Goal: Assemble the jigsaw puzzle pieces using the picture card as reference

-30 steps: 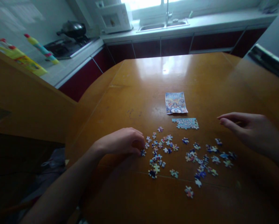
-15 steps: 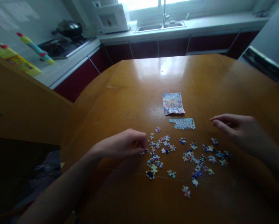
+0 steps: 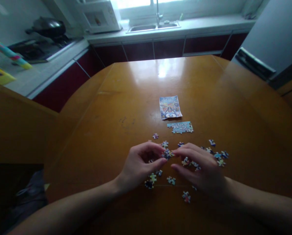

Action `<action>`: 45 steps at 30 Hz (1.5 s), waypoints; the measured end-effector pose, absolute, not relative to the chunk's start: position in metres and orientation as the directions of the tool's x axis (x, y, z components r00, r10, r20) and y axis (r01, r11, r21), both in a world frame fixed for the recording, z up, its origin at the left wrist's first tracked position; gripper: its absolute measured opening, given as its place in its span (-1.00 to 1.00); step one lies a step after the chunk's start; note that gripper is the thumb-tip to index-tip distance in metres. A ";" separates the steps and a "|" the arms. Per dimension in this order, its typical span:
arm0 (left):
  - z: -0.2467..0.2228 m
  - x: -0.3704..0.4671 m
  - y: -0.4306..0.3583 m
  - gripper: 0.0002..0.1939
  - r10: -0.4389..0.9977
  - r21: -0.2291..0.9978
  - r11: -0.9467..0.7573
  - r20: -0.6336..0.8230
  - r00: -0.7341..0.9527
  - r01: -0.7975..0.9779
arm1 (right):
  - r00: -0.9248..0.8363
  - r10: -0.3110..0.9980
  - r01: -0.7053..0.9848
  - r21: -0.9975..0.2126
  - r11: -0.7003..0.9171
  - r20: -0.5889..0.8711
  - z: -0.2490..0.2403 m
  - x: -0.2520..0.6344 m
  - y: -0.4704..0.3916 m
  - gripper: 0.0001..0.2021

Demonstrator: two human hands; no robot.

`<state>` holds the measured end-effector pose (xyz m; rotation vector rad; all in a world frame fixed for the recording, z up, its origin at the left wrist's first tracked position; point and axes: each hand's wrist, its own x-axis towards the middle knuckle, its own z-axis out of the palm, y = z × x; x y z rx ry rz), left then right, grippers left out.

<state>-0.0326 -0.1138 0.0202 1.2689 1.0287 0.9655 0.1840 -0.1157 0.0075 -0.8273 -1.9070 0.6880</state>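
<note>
My left hand (image 3: 143,162) curves round a small group of puzzle pieces (image 3: 167,154), its thumb and fingertips at their left side. Facing it, my right hand (image 3: 200,164) has its fingertips at the right edge of the same pieces, thumb apart below. Whether either hand grips a piece is too small to tell. Above them lies a partly joined puzzle strip (image 3: 181,127) with pale lettering on light blue. Beyond the strip is a creased picture sheet (image 3: 170,107). Loose pieces lie around both hands, some hidden under them.
The wooden table (image 3: 136,81) has a single piece (image 3: 186,196) near its front and more pieces (image 3: 220,156) at the right. Behind stand a counter with a sink (image 3: 146,28), a microwave (image 3: 97,18), a stove with a wok (image 3: 49,27), and a grey appliance (image 3: 270,36).
My right hand has moved left and down to the pieces at the middle. My left hand has come slightly right, its fingers more spread. The view has turned a little to the right.
</note>
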 end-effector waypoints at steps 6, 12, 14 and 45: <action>0.018 -0.029 -0.117 -0.76 0.961 0.999 0.030 -0.035 0.274 0.023 | -0.332 0.729 0.268 -0.681 0.682 0.599 0.009 0.178 -0.115 -0.76; 0.018 -0.024 -0.120 -0.78 0.960 0.999 0.030 -0.040 0.278 0.042 | -0.350 0.693 0.273 -0.639 0.720 0.631 0.010 0.178 -0.115 -0.79; 0.018 -0.025 -0.121 -0.77 0.956 0.999 0.029 -0.036 0.290 0.030 | -0.358 0.686 0.276 -0.630 0.726 0.634 0.010 0.178 -0.115 -0.80; 0.021 -0.039 -0.109 -0.83 0.830 0.836 -0.485 0.347 0.437 0.256 | -0.393 0.664 0.196 -0.648 0.736 0.636 0.010 0.180 -0.111 -0.73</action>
